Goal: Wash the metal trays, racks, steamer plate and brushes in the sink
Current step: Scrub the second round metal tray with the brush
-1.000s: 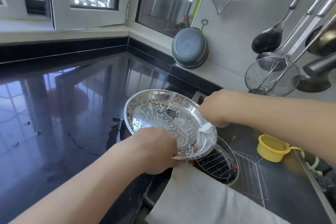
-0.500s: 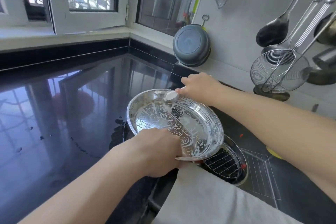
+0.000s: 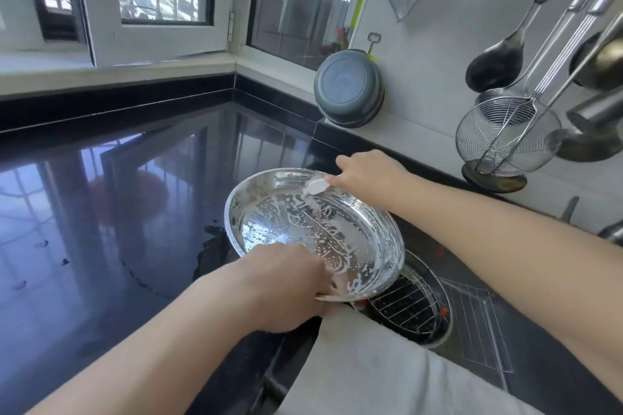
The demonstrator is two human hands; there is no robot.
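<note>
The round metal tray point(image 3: 313, 232) shines silver, streaked and speckled with white suds; the brush head point(image 3: 315, 186) at its twelve o'clock rim is white. Glossy black countertop point(image 3: 118, 212) mirrors the white window frames point(image 3: 101, 10). At one o'clock a grey-blue pan point(image 3: 349, 91), at five a pale grey cloth point(image 3: 371, 374)

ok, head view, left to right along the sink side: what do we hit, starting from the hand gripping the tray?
left hand gripping the near rim → round metal tray, soapy → right hand with the white brush at the far rim → flat wire rack in the sink → wire skimmer hanging on the wall.
</note>
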